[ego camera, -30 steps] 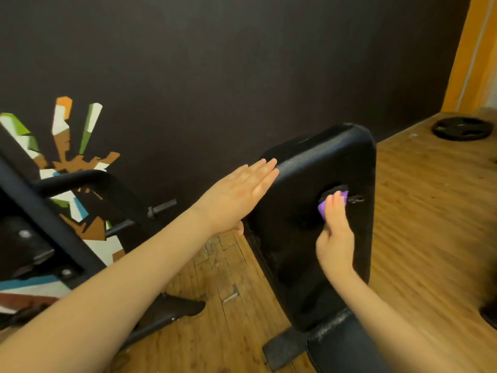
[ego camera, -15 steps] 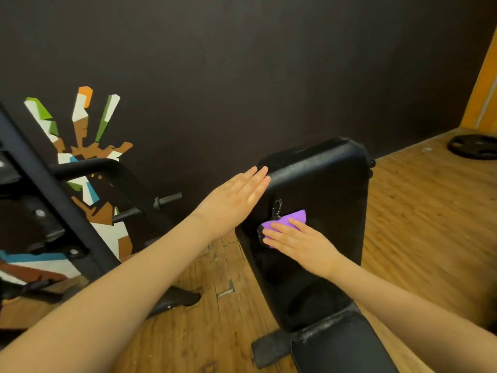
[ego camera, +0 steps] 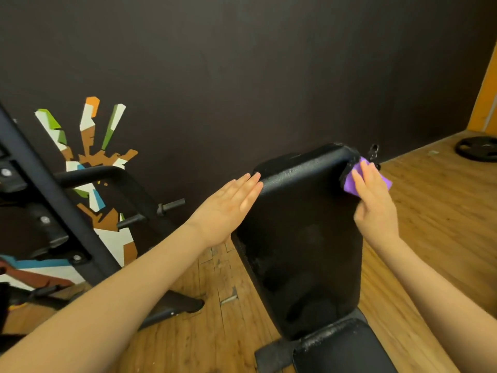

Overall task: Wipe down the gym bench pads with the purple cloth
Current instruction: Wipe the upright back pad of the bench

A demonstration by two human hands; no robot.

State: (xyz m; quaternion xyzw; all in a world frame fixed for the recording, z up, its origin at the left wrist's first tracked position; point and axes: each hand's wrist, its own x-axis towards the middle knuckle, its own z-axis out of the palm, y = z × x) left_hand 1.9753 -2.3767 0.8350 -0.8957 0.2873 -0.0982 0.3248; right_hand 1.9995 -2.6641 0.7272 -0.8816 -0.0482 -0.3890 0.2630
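Purple cloth [ego camera: 376, 179] — small, flat, roughly square; pressed against the upper right edge of the backrest pad [ego camera: 304, 238] by the right hand [ego camera: 373, 203], fingers laid nearly straight over it. Backrest pad: black, pebbled vinyl, rounded corners, long axis steeply upright. Seat pad [ego camera: 341, 351] — black, scuffed, below it. Left hand [ego camera: 228, 208]: flat, fingers released, fingertips touching the pad's upper left edge. Wooden plank floor [ego camera: 430, 238].

The right hand [ego camera: 373, 200] has swept the purple cloth [ego camera: 383, 181] to the back pad's [ego camera: 304, 238] upper right edge.
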